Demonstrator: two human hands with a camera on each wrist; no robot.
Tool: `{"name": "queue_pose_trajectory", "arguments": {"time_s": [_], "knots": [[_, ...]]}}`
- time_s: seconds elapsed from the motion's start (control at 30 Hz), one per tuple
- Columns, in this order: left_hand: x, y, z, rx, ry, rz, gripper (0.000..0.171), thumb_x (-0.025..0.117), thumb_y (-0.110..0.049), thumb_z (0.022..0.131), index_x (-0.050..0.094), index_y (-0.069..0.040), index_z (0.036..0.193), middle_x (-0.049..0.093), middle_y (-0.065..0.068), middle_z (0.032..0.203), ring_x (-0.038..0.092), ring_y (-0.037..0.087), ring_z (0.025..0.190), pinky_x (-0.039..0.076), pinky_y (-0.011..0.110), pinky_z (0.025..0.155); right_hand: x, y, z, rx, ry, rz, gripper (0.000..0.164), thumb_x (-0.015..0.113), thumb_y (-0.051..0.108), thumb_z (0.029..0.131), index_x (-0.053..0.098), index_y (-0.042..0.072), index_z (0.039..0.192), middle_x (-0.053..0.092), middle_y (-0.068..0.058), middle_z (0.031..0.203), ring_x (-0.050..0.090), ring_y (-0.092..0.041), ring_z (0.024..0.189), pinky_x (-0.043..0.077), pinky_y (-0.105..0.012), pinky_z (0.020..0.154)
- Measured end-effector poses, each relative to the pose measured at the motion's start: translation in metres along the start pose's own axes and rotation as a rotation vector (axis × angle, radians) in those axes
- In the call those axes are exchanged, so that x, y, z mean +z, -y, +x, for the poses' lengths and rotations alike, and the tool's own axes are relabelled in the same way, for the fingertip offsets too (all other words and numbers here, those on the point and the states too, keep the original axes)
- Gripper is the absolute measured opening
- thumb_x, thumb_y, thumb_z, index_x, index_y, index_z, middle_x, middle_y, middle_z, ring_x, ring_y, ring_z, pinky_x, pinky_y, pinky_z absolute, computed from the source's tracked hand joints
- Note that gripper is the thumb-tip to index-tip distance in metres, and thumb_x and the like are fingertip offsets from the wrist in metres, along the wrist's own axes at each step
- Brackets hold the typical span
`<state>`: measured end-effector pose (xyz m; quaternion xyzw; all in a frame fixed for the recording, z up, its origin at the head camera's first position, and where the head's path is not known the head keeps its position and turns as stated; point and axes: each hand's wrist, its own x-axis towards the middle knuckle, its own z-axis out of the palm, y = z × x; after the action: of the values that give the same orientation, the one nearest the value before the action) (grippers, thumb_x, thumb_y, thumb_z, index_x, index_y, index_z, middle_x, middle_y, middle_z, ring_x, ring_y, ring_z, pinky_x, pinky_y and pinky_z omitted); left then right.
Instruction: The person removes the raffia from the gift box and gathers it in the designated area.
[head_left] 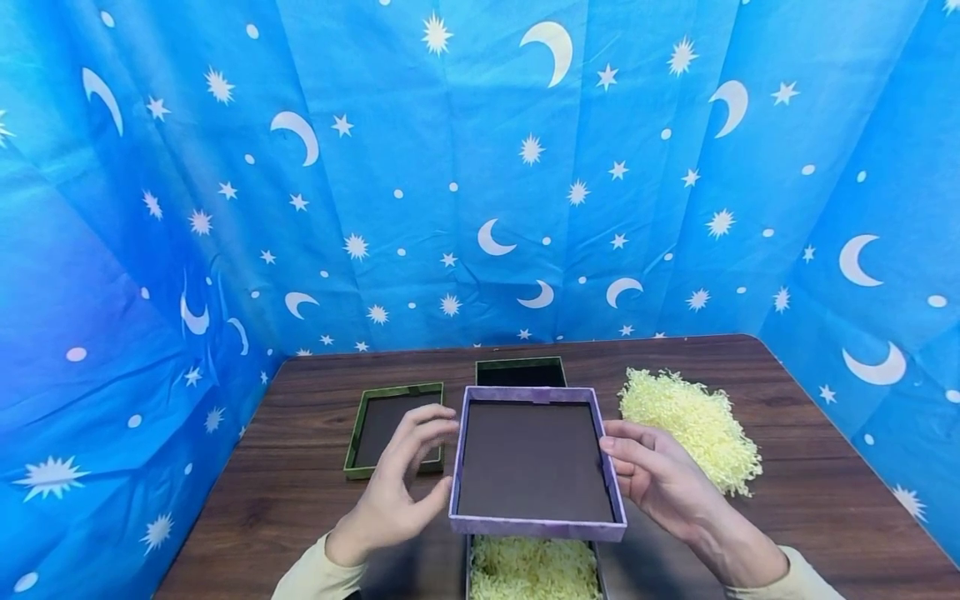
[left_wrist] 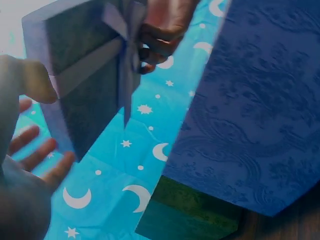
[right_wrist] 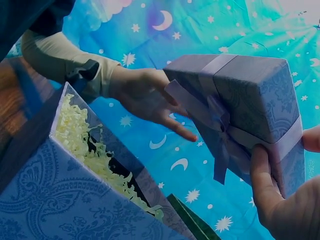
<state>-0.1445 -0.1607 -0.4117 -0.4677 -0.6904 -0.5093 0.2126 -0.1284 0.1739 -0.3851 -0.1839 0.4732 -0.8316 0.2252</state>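
A square purple box lid (head_left: 537, 528) with a dark inside is held up, its inside facing the head camera. My right hand (head_left: 663, 475) pinches its right edge between thumb and fingers. Its outer side carries a ribbon bow (right_wrist: 220, 120). My left hand (head_left: 401, 483) is at the lid's left edge with fingers spread; in the right wrist view this hand (right_wrist: 145, 97) appears apart from the lid. Below the lid stands a purple box (right_wrist: 85, 187) filled with pale yellow shredded paper (head_left: 534, 567), partly hidden by the lid in the head view.
A green-rimmed lid or shallow box (head_left: 356, 433) lies at the left on the wooden table (head_left: 262, 500). Another green box (head_left: 521, 363) stands behind the purple lid. A heap of yellow shredded paper (head_left: 693, 425) lies at the right. Blue star-patterned cloth (head_left: 450, 167) surrounds the table.
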Motion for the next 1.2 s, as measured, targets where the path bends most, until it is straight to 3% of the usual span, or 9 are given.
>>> {"name": "queue_pose_trajectory", "arguments": {"time_s": [0.1,0.3,0.4,0.73,1.0,1.2], "knots": [[0.0,-0.004,0.0,-0.176,0.005,-0.206,0.064,0.053,0.023,0.079,0.036,0.013,0.139,0.037,0.027,0.137,0.049,0.027,0.123,0.05,0.036,0.099,-0.002,-0.001,-0.001,0.004,0.008,0.009,0.028,0.037,0.001,0.102,0.044,-0.005,0.128,0.069,-0.011,0.114,0.069,-0.019,0.1,0.057,-0.031,0.086],[0.0,-0.017,0.007,-0.635,-0.029,-0.633,0.051,0.042,-0.006,0.101,0.025,0.007,0.147,0.041,0.018,0.13,0.057,0.016,0.109,0.056,0.029,0.083,-0.001,-0.003,-0.002,0.001,-0.019,-0.014,0.029,0.04,0.001,0.101,0.047,-0.005,0.128,0.068,-0.011,0.114,0.069,-0.018,0.098,0.057,-0.03,0.084],[-0.001,-0.02,0.008,-0.751,-0.014,-0.747,0.056,0.042,-0.01,0.102,0.019,0.007,0.15,0.041,0.016,0.129,0.057,0.016,0.105,0.056,0.028,0.082,-0.001,-0.004,-0.003,0.002,-0.044,-0.041,0.029,0.042,0.001,0.1,0.047,-0.005,0.128,0.068,-0.011,0.114,0.069,-0.018,0.098,0.057,-0.031,0.085],[-0.002,-0.018,0.007,-0.818,-0.04,-0.764,0.062,0.055,-0.005,0.096,0.025,0.009,0.148,0.048,0.012,0.123,0.057,0.011,0.098,0.056,0.026,0.079,0.003,-0.004,-0.001,0.023,-0.05,-0.074,0.033,0.044,0.003,0.1,0.045,-0.007,0.132,0.068,-0.01,0.115,0.068,-0.017,0.097,0.057,-0.034,0.086],[-0.017,-0.017,0.01,-0.799,-0.055,-0.73,0.063,0.055,-0.005,0.094,0.025,0.011,0.147,0.049,0.014,0.123,0.06,0.017,0.105,0.057,0.031,0.083,0.014,-0.001,0.012,0.046,-0.093,-0.148,0.049,0.052,0.007,0.098,0.03,-0.016,0.136,0.063,-0.007,0.111,0.065,-0.012,0.091,0.057,-0.031,0.083],[-0.03,-0.016,0.004,-0.826,-0.088,-0.674,0.062,0.053,-0.003,0.094,0.025,0.012,0.148,0.049,0.014,0.123,0.06,0.017,0.105,0.058,0.032,0.082,0.022,-0.001,0.029,0.104,-0.133,-0.205,0.061,0.059,0.009,0.094,0.025,-0.018,0.137,0.055,-0.003,0.1,0.06,-0.008,0.082,0.056,-0.027,0.078]]}}
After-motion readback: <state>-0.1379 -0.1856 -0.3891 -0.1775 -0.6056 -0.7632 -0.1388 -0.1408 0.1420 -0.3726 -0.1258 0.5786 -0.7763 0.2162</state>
